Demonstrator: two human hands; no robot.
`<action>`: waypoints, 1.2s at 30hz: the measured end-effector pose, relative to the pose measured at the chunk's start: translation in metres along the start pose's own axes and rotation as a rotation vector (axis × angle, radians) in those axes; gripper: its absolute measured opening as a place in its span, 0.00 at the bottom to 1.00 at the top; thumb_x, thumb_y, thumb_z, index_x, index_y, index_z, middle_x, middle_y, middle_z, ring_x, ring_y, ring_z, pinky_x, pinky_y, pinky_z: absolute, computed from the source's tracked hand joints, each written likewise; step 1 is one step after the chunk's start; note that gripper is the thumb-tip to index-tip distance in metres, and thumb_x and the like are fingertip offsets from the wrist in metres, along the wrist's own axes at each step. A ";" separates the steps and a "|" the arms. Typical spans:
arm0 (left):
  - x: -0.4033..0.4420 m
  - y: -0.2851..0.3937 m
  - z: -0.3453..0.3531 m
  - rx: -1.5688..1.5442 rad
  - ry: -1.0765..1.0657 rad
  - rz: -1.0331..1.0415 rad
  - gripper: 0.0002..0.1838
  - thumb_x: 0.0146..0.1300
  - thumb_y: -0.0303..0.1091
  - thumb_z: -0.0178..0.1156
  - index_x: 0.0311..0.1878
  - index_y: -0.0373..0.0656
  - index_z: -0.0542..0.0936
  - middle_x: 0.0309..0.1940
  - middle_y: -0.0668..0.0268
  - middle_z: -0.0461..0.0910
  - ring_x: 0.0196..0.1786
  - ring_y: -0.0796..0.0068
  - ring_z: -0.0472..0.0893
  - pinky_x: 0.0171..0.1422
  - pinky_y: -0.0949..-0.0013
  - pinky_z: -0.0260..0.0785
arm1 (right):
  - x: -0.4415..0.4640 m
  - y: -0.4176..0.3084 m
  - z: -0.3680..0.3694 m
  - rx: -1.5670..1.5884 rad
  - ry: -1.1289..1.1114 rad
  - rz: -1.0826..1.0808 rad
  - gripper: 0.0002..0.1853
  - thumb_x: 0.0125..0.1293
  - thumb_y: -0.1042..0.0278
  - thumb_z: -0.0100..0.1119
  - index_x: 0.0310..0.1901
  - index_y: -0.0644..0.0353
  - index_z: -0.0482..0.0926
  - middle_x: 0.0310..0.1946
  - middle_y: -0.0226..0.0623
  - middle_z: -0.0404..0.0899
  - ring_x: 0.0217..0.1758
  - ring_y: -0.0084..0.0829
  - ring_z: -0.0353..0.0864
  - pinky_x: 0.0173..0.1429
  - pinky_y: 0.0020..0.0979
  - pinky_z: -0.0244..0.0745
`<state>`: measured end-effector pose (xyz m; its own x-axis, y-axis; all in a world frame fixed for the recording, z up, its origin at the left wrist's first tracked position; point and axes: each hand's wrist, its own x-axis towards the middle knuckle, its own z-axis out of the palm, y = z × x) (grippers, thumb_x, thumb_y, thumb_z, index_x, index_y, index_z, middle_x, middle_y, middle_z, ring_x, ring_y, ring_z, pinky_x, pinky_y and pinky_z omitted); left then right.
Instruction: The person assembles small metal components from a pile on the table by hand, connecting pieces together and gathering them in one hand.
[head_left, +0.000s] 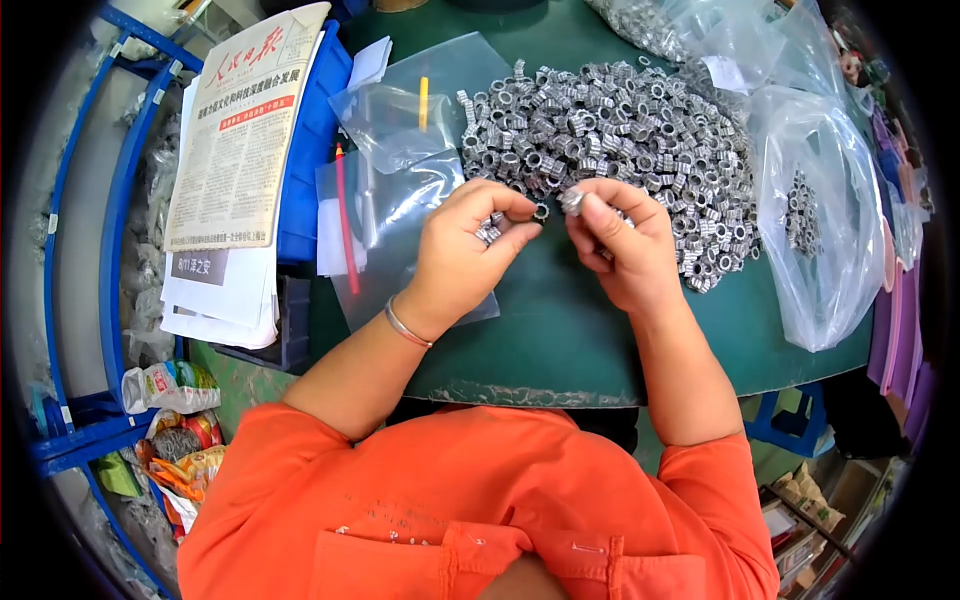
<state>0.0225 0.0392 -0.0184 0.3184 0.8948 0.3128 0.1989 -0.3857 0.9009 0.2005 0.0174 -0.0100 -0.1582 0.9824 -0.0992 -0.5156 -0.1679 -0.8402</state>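
Observation:
A large heap of small grey metal rings (pixel 610 125) with ridged outer sides lies on the green table (pixel 530 350), just beyond my hands. My left hand (pixel 465 245), with a bangle at its wrist, is closed with thumb and forefinger around one metal ring (pixel 541 212). More ring pieces (pixel 488 231) show inside its curled fingers. My right hand (pixel 635 240) is closed too, pinching a metal ring (pixel 572 200) between thumb and forefinger at the heap's near edge. Its other fingers are curled, and what they may hold is partly hidden.
A clear plastic bag (pixel 815 300) with some rings inside lies right of the heap. Left are flat plastic bags (pixel 410 200), a red pen (pixel 347 225) and a yellow stick (pixel 423 103). A newspaper (pixel 235 150) leans on a blue bin (pixel 308 150) beside a blue rack (pixel 118 230).

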 end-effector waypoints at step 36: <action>0.003 -0.012 -0.011 0.472 -0.047 0.020 0.09 0.49 0.23 0.61 0.35 0.37 0.75 0.25 0.58 0.72 0.29 0.62 0.75 0.33 0.65 0.67 | -0.002 0.000 0.004 -0.065 -0.036 0.037 0.09 0.59 0.73 0.59 0.40 0.66 0.77 0.27 0.34 0.77 0.20 0.15 0.66 0.19 0.14 0.54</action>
<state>0.0105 0.0489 -0.0255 0.3659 0.8793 0.3048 0.5883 -0.4723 0.6563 0.1975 0.0157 -0.0074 -0.2072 0.9718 -0.1127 -0.4532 -0.1975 -0.8693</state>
